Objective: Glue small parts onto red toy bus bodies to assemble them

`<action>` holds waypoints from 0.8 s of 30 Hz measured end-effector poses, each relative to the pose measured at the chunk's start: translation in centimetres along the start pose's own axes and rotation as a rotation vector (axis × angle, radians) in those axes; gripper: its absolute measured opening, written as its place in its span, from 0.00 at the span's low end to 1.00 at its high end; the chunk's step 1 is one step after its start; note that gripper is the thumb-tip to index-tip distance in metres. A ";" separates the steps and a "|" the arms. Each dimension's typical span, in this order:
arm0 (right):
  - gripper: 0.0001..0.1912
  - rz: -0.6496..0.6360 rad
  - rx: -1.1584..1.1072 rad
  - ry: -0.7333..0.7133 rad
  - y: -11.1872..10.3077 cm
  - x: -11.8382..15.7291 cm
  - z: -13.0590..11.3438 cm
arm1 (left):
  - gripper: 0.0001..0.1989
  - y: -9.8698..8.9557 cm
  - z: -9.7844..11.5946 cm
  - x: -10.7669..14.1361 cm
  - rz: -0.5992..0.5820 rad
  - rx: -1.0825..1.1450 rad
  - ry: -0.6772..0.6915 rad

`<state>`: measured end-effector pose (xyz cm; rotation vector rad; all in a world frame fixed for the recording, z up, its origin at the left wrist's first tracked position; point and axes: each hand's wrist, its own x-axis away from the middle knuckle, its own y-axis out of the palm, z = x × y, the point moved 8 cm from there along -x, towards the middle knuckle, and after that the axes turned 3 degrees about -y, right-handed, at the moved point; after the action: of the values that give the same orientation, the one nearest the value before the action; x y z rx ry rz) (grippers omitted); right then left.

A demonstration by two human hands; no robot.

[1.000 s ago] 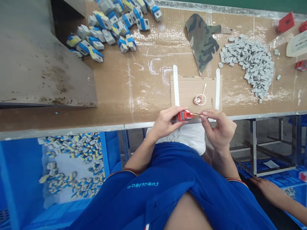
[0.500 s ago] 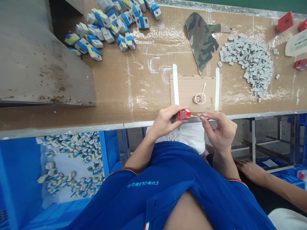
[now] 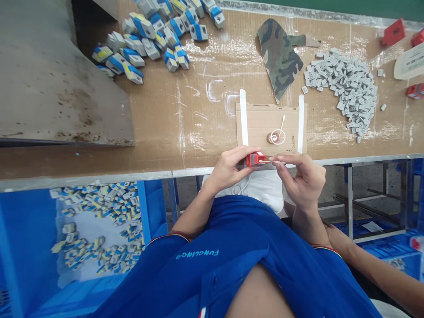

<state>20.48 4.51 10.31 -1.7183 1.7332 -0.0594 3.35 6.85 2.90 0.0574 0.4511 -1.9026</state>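
Note:
Between the thumb and fingers of my left hand is a small red and grey plastic housing, held at the table's front edge with its open end facing right. My right hand is closed on a thin cotton swab, pinched between thumb and fingertips. The swab's tip reaches into the housing's opening. Just beyond, a small clear cup with a little liquid stands on a taped cardboard piece. Another swab leans in that cup.
Grey parts with blue and yellow bands pile up at back left, beside a metal chute. Small grey pieces lie right of a camouflage cloth. A blue crate stands below left. Another person's arm is at right.
My right hand has shifted slightly left, bringing the swab's tip further into the red housing. The other person's arm at right has moved closer to me.

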 end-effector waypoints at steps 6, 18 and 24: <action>0.02 0.293 0.008 0.066 -3.0 -0.9 3.3 | 0.19 0.1 -0.2 0.0 -0.005 0.002 -0.017; 0.23 0.128 0.212 -0.018 -2.1 -2.8 5.0 | 0.20 -0.4 -1.6 0.5 0.045 0.387 -0.174; 0.23 0.014 0.218 -0.262 -1.5 -12.1 0.9 | 0.22 -1.4 -1.9 1.8 0.067 0.647 -0.257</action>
<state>20.85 15.60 15.52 -1.4835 1.4882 -0.0150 1.10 6.30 1.02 0.2461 -0.3456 -1.8874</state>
